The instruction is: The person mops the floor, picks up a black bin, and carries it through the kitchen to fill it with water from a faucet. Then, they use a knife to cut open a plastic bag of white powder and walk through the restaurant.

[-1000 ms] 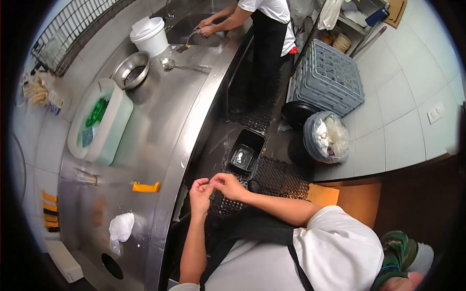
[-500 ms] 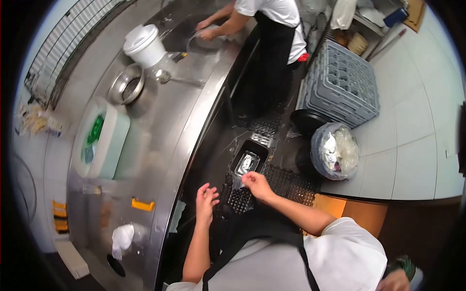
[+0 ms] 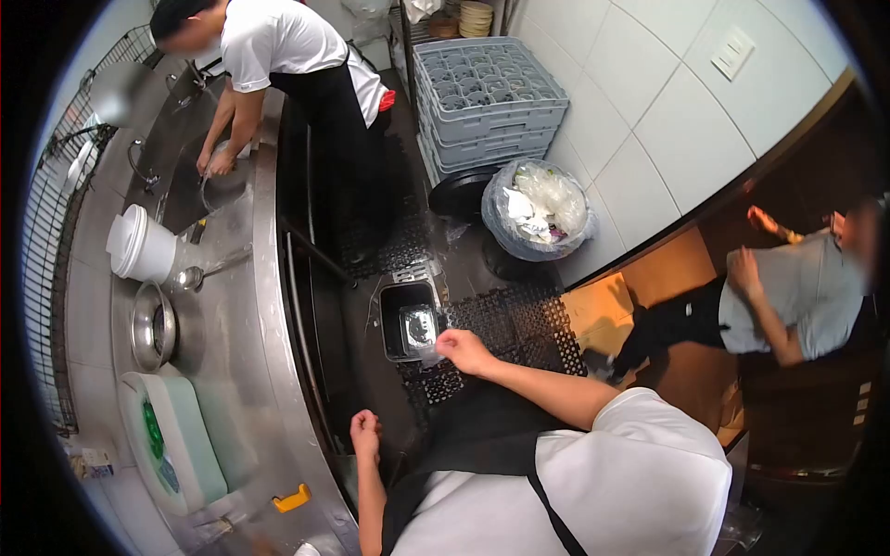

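Note:
My right hand [image 3: 465, 352] is out in front of me with fingertips pinched together. A thin piece of clear plastic [image 3: 427, 355] shows at those fingertips, its outline hard to make out. Just beyond, on the floor, stands a black rectangular bin [image 3: 384, 324] with something clear and shiny [image 3: 419, 326] inside it. My left hand [image 3: 366, 432] is low beside the counter edge, its fingers curled in loosely, and nothing shows in them.
Along my left runs a steel counter [image 3: 246, 371] with a white bucket [image 3: 148, 246], metal bowl [image 3: 154, 326], ladle [image 3: 192, 277] and pale green tub [image 3: 190, 435]. A co-worker [image 3: 287, 46] works at the sink. Ahead are a lined trash bin [image 3: 505, 236] and stacked glass racks [image 3: 491, 102]. Another person [image 3: 788, 296] is at right.
My view has swung right, bringing a second person into sight. My left hand has dropped lower and its spread fingers have curled in. The right hand remains pinched near the black bin.

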A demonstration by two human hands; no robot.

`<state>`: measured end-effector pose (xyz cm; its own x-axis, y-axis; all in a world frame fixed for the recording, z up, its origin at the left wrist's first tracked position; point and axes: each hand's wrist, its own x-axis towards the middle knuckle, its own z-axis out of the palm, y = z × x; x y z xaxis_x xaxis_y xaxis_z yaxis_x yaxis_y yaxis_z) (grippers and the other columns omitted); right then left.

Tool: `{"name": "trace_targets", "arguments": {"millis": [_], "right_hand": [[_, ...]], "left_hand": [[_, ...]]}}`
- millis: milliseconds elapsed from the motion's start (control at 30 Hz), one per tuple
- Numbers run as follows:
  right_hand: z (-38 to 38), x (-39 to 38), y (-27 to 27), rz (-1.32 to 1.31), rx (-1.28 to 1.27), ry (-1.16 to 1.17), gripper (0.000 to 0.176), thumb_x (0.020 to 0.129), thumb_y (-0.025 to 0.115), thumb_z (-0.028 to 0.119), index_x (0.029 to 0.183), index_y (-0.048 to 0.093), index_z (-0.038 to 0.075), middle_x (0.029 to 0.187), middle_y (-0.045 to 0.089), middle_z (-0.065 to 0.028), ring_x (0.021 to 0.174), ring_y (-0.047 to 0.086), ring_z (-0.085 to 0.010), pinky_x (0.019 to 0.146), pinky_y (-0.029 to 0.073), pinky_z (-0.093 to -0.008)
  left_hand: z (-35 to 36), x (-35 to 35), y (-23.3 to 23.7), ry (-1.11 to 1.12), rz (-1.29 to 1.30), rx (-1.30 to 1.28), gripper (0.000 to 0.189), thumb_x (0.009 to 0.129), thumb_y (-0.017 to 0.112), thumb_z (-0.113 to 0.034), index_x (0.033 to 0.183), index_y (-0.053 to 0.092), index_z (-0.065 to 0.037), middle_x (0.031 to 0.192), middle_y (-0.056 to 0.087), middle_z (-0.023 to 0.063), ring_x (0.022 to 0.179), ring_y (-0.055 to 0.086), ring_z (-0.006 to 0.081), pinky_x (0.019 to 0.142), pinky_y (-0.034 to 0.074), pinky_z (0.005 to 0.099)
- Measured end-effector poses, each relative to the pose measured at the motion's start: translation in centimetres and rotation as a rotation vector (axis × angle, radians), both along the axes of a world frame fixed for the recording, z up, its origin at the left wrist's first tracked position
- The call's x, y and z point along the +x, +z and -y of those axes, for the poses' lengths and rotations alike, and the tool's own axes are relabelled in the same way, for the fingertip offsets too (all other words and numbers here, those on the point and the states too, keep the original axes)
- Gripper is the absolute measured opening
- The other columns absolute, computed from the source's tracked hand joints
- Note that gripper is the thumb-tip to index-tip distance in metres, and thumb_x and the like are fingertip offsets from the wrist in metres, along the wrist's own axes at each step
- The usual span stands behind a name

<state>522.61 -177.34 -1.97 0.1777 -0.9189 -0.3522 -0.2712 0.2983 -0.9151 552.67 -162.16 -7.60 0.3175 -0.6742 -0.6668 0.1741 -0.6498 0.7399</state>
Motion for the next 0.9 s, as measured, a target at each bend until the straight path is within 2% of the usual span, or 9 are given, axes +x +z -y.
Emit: {"name": "trace_targets", "arguments": {"millis": [100, 167, 233, 333, 433, 533, 633, 767, 900], "right_hand": [[-2.0, -4.8, -6.2, -0.205, -0.007, -0.126, 0.015, 0.086, 0.064, 0.019, 0.093, 0.069, 0.007, 0.089, 0.071, -0.0108, 0.085, 0.068, -0.0232, 0.078, 0.052, -0.0357], [-4.3, -9.1, -8.9, -0.486, 0.104, -0.179, 0.013, 0.085, 0.067, 0.018, 0.093, 0.07, 0.009, 0.089, 0.071, -0.0094, 0.084, 0.067, -0.0221, 0.077, 0.052, -0.0355], [-7.0, -13.3, -11.6, -0.637, 0.235, -0.286, 0.013, 0.083, 0.066, 0.02, 0.09, 0.071, 0.011, 0.089, 0.07, -0.0099, 0.085, 0.067, -0.0254, 0.079, 0.052, -0.0376], [-10.8, -17.8, -11.3, -0.758, 0.397, -0.367, 0.013, 0.082, 0.065, 0.02, 0.086, 0.07, 0.01, 0.089, 0.07, -0.0112, 0.087, 0.067, -0.0271, 0.079, 0.051, -0.0384], [-14.3, -21.4, -13.4, -0.863, 0.44, -0.404, 0.01, 0.08, 0.064, 0.02, 0.083, 0.069, 0.011, 0.087, 0.069, -0.0122, 0.085, 0.066, -0.0284, 0.077, 0.051, -0.04], [-15.6, -22.9, -15.0, -0.927, 0.445, -0.448, 0.01, 0.08, 0.063, 0.02, 0.083, 0.069, 0.012, 0.087, 0.07, -0.0126, 0.084, 0.066, -0.0306, 0.077, 0.051, -0.0411], [-15.0, -22.3, -14.0, -0.888, 0.363, -0.461, 0.011, 0.08, 0.063, 0.02, 0.083, 0.07, 0.011, 0.087, 0.07, -0.0122, 0.085, 0.066, -0.0302, 0.077, 0.051, -0.0403], [-12.5, -19.9, -10.1, -0.653, 0.424, -0.49, 0.014, 0.084, 0.058, 0.019, 0.086, 0.07, 0.011, 0.091, 0.07, -0.0123, 0.091, 0.067, -0.0297, 0.08, 0.052, -0.0397], [-11.1, -18.6, -9.6, -0.556, 0.361, -0.589, 0.011, 0.083, 0.06, 0.014, 0.083, 0.07, 0.01, 0.084, 0.071, -0.0109, 0.085, 0.068, -0.0258, 0.077, 0.052, -0.0374]], "left_hand": [[-4.1, 1.7, -8.2, -0.253, 0.263, 0.184, 0.027, 0.091, 0.067, -0.031, 0.102, 0.063, -0.007, 0.079, 0.063, 0.0018, 0.072, 0.058, 0.0126, 0.064, 0.047, 0.0281], [-7.4, 2.3, -9.8, -0.559, 0.578, 0.197, 0.028, 0.09, 0.068, -0.031, 0.1, 0.064, -0.005, 0.081, 0.064, 0.0033, 0.072, 0.059, 0.0146, 0.065, 0.049, 0.0296], [-8.6, 2.3, -8.6, -0.691, 0.609, 0.337, 0.028, 0.089, 0.07, -0.03, 0.098, 0.063, -0.004, 0.082, 0.065, 0.0053, 0.067, 0.06, 0.014, 0.063, 0.049, 0.0296], [-11.3, 4.3, -13.8, -0.385, 0.006, 0.276, 0.028, 0.088, 0.071, -0.03, 0.094, 0.063, -0.004, 0.079, 0.065, 0.0063, 0.062, 0.06, 0.0141, 0.06, 0.049, 0.0305], [-12.4, 2.7, -12.9, -0.347, 0.203, 0.301, 0.026, 0.088, 0.071, -0.029, 0.092, 0.062, -0.005, 0.074, 0.064, 0.005, 0.056, 0.058, 0.0133, 0.054, 0.047, 0.0308], [-11.4, 2.3, -11.1, -0.472, 0.364, 0.345, 0.024, 0.09, 0.069, -0.027, 0.093, 0.061, -0.005, 0.069, 0.062, 0.0025, 0.056, 0.056, 0.012, 0.051, 0.045, 0.0291], [-9.9, 2.0, -10.9, -0.427, 0.318, 0.278, 0.023, 0.09, 0.069, -0.026, 0.095, 0.06, -0.005, 0.071, 0.061, 0.002, 0.056, 0.055, 0.0114, 0.051, 0.044, 0.0275], [-6.1, 1.6, -10.5, -0.385, 0.176, 0.159, 0.022, 0.09, 0.069, -0.025, 0.097, 0.059, -0.006, 0.073, 0.058, 0.0009, 0.057, 0.052, 0.011, 0.052, 0.044, 0.0267], [-4.0, 1.1, -10.7, -0.376, 0.201, 0.11, 0.024, 0.089, 0.069, -0.024, 0.1, 0.06, -0.005, 0.076, 0.06, 0.0015, 0.062, 0.054, 0.0108, 0.058, 0.046, 0.0263]]}}
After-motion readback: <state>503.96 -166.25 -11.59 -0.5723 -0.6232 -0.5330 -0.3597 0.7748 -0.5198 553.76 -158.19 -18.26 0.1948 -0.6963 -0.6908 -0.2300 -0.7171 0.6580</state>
